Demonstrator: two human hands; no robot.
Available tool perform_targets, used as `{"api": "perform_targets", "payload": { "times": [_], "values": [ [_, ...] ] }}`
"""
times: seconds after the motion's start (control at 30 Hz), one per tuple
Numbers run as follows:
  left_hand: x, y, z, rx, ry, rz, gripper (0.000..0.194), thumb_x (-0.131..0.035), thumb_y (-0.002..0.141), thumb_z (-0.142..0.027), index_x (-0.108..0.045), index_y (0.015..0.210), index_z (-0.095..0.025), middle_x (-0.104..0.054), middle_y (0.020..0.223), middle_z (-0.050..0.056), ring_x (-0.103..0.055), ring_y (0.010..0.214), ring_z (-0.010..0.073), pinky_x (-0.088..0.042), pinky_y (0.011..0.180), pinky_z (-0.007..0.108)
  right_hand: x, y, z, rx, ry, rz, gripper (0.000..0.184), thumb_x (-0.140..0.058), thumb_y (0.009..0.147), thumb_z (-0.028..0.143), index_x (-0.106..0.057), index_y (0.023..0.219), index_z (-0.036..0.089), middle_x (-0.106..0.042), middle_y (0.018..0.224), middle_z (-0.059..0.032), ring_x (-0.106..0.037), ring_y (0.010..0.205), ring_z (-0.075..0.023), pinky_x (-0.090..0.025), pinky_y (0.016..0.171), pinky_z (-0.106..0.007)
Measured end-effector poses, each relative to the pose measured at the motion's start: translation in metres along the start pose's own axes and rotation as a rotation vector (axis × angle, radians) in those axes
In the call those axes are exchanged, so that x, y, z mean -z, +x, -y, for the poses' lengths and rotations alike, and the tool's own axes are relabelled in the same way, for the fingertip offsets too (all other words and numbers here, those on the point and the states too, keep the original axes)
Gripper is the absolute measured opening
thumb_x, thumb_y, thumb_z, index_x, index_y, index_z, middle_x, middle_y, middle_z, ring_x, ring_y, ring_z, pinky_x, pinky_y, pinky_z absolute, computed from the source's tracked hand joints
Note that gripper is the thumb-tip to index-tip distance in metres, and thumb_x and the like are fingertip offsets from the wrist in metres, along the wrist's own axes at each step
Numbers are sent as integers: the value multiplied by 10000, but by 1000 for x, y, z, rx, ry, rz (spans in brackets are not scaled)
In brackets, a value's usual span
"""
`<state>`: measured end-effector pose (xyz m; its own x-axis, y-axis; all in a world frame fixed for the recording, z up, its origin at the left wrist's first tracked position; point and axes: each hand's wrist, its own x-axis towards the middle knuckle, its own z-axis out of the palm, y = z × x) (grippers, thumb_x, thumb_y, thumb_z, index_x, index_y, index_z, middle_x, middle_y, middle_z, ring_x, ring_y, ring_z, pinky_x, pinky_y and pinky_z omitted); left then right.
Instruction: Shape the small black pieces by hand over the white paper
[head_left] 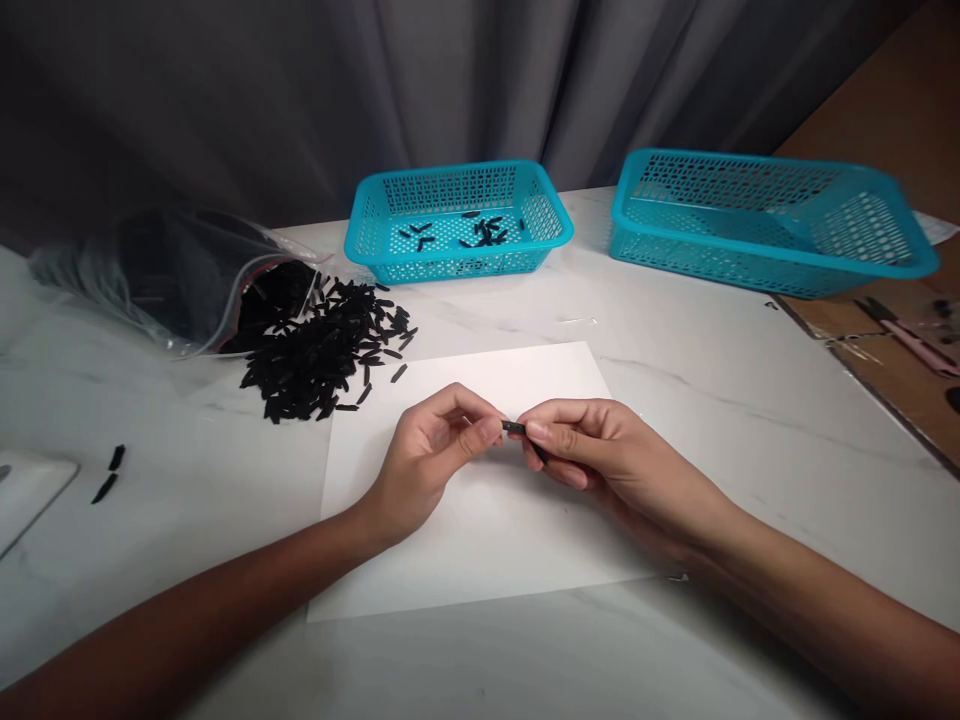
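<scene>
A small, narrow black piece (514, 427) with tiny light marks is held level between my two hands, above a white sheet of paper (450, 560). My left hand (439, 445) pinches its left end between thumb and forefinger. On the other end, the thumb and fingers of my right hand (577, 435) are closed. A second dark strip (538, 452) shows below the right thumb, among the curled fingers; whether it is a separate piece I cannot tell. Behind my left hand, a heap of similar black pieces (322, 350) spills from a clear zip bag (187, 290).
A blue basket (457, 267) at the back holds several black pieces. Another blue basket (735, 255) stands back right. Two black pieces (111, 473) lie at far left beside a white object (34, 490). Pink-handled pliers (911, 340) rest on brown board at right.
</scene>
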<state>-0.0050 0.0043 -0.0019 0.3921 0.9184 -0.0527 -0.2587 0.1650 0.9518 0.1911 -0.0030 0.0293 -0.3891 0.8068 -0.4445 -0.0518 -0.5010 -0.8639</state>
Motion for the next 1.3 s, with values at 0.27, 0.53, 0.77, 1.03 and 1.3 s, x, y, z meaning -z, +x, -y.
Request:
{"api": "perform_targets", "payload": {
  "times": [0.27, 0.53, 0.77, 1.03, 1.3],
  "values": [
    [-1, 0, -1, -5, 8, -21, 165, -692, 909, -295, -634, 794, -191, -658, 788, -35, -611, 778, 57, -477, 737, 138, 0, 0, -2, -45, 11, 5, 322, -679, 879, 448, -687, 718, 170, -411, 457, 67, -264, 517, -86, -187, 573, -293],
    [-3, -1, 0, -9, 46, -37, 204, -666, 922, -319, -613, 774, -189, -615, 766, -23, -596, 758, 90, -522, 799, 221, -1, -1, -1, -15, -4, 1, 339, -683, 882, 446, -686, 688, 168, -418, 443, 74, -278, 494, -71, -227, 602, -280],
    [-2, -2, -1, -26, 109, -45, 130, -680, 913, -301, -660, 836, -198, -641, 804, -16, -600, 788, 88, -481, 749, 187, -1, -1, 0, 87, -78, -42, 255, -728, 857, 407, -718, 746, 178, -496, 536, 50, -317, 512, -74, -189, 533, -278],
    [0, -2, -2, -29, 105, -35, 74, -685, 907, -279, -699, 865, -220, -670, 837, -7, -606, 810, 102, -474, 755, 203, -1, -1, 0, 127, -44, -29, 187, -740, 850, 365, -749, 794, 187, -581, 653, 20, -360, 535, -74, -215, 538, -277],
    [-1, -2, -2, -36, 85, -32, 122, -697, 900, -288, -665, 816, -206, -626, 786, -17, -567, 759, 91, -448, 718, 196, -2, -2, 2, 60, -17, -25, 221, -690, 880, 355, -716, 749, 177, -417, 480, 61, -280, 499, -85, -182, 539, -295]
  ]
}}
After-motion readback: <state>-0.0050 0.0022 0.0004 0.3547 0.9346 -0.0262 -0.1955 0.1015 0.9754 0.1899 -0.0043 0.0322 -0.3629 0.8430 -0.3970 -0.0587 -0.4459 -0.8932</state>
